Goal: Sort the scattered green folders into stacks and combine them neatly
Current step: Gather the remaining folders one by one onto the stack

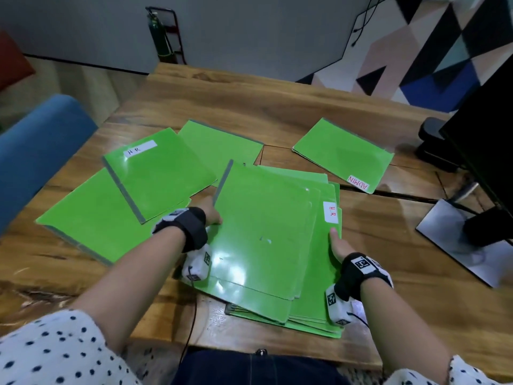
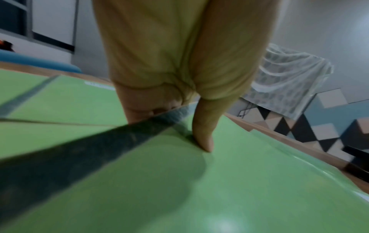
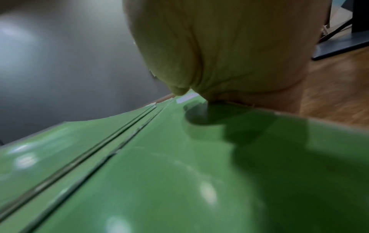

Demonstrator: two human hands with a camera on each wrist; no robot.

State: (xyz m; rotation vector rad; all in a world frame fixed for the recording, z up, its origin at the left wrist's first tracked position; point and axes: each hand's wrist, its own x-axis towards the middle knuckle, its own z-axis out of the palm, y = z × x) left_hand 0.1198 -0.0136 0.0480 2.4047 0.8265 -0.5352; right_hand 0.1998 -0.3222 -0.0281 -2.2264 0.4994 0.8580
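A fanned stack of green folders (image 1: 266, 234) lies on the wooden table (image 1: 277, 107) in front of me, one bearing an "H.R" label (image 1: 330, 212). My left hand (image 1: 212, 215) grips its grey-spined left edge; in the left wrist view the thumb (image 2: 203, 138) presses on top and the fingers (image 2: 139, 113) curl under. My right hand (image 1: 336, 243) holds the right edge, thumb (image 3: 177, 88) on top. To the left lies an "HR" folder (image 1: 158, 173) over another folder (image 1: 91, 220). A further folder (image 1: 222, 143) sits behind. An "ADMIN" folder (image 1: 344, 154) lies apart at the back right.
A black monitor (image 1: 485, 120) stands at the right on a grey base plate (image 1: 455, 245). A blue chair (image 1: 36, 143) is at the table's left side. The table's near edge runs just in front of my body.
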